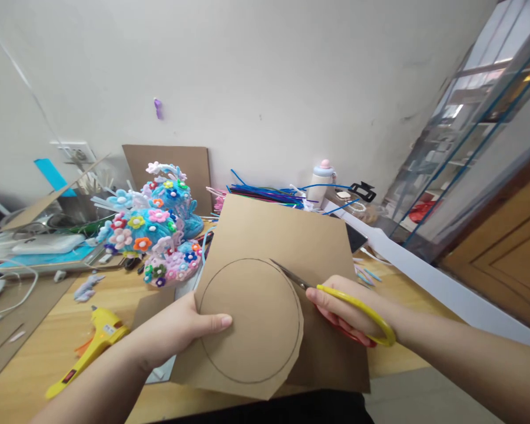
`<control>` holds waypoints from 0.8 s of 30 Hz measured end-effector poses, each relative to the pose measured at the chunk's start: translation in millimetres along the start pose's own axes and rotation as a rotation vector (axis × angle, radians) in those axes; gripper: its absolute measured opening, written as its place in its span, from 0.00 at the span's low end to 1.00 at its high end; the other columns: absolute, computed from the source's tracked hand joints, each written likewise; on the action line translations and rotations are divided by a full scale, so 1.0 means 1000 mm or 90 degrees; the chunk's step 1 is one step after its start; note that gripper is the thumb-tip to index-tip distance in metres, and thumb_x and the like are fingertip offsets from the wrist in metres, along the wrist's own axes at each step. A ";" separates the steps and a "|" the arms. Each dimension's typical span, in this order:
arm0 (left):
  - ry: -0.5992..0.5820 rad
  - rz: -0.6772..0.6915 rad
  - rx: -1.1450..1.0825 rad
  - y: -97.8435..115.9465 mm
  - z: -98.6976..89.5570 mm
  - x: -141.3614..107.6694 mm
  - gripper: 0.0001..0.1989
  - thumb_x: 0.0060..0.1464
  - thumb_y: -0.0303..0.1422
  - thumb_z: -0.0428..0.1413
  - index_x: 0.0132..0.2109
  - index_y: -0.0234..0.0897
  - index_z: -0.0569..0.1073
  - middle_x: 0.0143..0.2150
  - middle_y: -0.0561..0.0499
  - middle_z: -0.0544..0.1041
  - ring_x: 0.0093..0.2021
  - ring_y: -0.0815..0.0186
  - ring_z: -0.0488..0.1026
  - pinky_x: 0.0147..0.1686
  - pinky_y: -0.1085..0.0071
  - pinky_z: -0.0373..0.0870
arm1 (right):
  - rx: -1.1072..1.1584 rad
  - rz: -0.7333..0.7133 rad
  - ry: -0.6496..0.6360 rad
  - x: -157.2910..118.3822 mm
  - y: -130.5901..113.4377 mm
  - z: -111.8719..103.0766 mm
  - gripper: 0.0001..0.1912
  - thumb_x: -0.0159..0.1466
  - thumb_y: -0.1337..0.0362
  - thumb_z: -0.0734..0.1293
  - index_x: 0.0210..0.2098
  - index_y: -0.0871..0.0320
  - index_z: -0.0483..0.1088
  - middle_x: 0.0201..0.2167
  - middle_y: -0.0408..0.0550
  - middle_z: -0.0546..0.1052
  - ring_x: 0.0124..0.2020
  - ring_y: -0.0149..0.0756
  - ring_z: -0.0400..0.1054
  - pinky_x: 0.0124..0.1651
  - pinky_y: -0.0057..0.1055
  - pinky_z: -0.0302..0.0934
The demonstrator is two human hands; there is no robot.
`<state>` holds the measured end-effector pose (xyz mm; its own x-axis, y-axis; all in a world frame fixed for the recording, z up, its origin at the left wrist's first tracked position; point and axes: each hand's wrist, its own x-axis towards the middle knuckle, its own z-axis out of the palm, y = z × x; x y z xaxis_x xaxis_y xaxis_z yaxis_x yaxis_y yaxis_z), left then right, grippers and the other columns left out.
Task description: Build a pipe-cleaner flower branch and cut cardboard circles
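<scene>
A brown cardboard sheet (251, 318) with a circle drawn on it in dark line is held up over the table's front edge. My left hand (189, 324) grips its left side, thumb flat on top inside the circle and the other fingers hidden beneath. In my right hand (344, 306) is a pair of scissors (357, 303) with yellow and red handles. Their blades lie at the upper right of the circle, pointing up and left. Right of the circle the cardboard has a cut edge, and a large brown flap (331, 353) hangs below my right hand.
A yellow glue gun (101, 335) lies left on the wooden table (53, 330). Fluffy flower-covered craft pieces (154, 224) stand behind it. Pipe cleaners (265, 194), a white bottle (322, 179) and a black hair claw (363, 191) are at the back. White cables (22, 265) run along the left.
</scene>
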<state>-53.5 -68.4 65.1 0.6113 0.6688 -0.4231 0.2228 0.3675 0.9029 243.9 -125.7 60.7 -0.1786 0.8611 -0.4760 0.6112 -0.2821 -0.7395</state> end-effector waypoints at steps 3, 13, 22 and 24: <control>0.002 0.000 -0.006 -0.007 -0.003 0.001 0.35 0.48 0.35 0.64 0.62 0.35 0.62 0.54 0.42 0.75 0.52 0.53 0.73 0.51 0.59 0.72 | -0.074 0.026 0.028 0.005 0.009 -0.001 0.33 0.57 0.33 0.55 0.17 0.57 0.55 0.07 0.36 0.57 0.06 0.25 0.55 0.09 0.19 0.45; 0.002 0.002 0.010 -0.025 0.007 0.003 0.30 0.47 0.38 0.63 0.57 0.33 0.69 0.52 0.42 0.77 0.50 0.51 0.75 0.50 0.57 0.72 | 0.115 -0.111 -0.318 0.014 0.053 -0.049 0.35 0.59 0.33 0.52 0.22 0.60 0.63 0.09 0.35 0.56 0.07 0.21 0.48 0.10 0.20 0.44; 0.147 -0.015 0.091 -0.040 0.000 0.007 0.24 0.44 0.40 0.63 0.49 0.34 0.75 0.47 0.44 0.80 0.47 0.51 0.76 0.47 0.59 0.74 | 0.144 -0.106 -0.278 0.014 0.073 -0.034 0.32 0.48 0.34 0.66 0.27 0.60 0.63 0.18 0.36 0.61 0.13 0.20 0.54 0.13 0.18 0.47; 0.181 -0.042 0.060 -0.036 -0.004 0.008 0.25 0.42 0.44 0.64 0.45 0.34 0.77 0.44 0.43 0.81 0.43 0.49 0.78 0.43 0.58 0.76 | 0.088 -0.050 -0.229 0.005 0.082 -0.052 0.27 0.48 0.40 0.69 0.25 0.59 0.64 0.17 0.37 0.62 0.13 0.20 0.53 0.13 0.19 0.48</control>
<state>-60.1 -74.1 28.8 0.3591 0.8044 -0.4733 0.3333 0.3632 0.8701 333.6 -122.2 22.4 -0.4948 0.6860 -0.5335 0.4790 -0.2969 -0.8261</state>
